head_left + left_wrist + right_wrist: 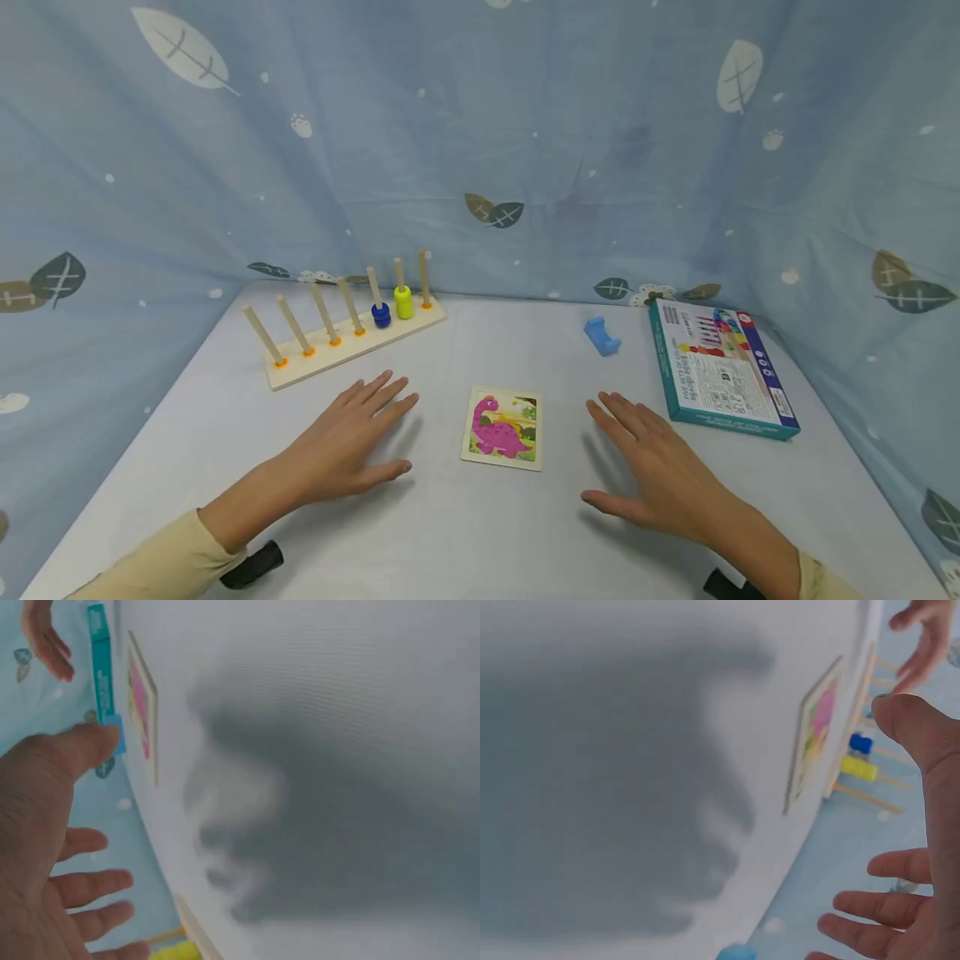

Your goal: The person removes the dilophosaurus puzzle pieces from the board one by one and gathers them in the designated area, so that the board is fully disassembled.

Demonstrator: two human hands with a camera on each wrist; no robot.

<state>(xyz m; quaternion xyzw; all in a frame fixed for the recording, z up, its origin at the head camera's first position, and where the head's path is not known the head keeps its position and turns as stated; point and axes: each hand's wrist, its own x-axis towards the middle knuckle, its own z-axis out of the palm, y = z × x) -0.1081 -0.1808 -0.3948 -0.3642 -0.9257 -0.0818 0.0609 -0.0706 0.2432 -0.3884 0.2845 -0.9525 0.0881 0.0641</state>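
Observation:
A square picture puzzle [501, 427] with a pink dinosaur lies flat on the white table between the two hands. My left hand [347, 446] hovers to its left, fingers spread and holding nothing. To the puzzle's right, my right hand [654, 467] is likewise spread and holds nothing. Beyond the left hand stands a wooden peg board [352, 346] with several upright pegs. Dark blue rings [381, 315] sit on one peg and yellow-green rings [404, 303] on the one beside it. In both wrist views the hands cast shadows on the table.
A small light-blue curved block [602, 336] lies toward the back right. Beside it, a flat teal-edged box [723, 367] rests near the table's right edge. A blue leaf-print curtain [570, 150] hangs behind and along both sides of the white table [510, 542].

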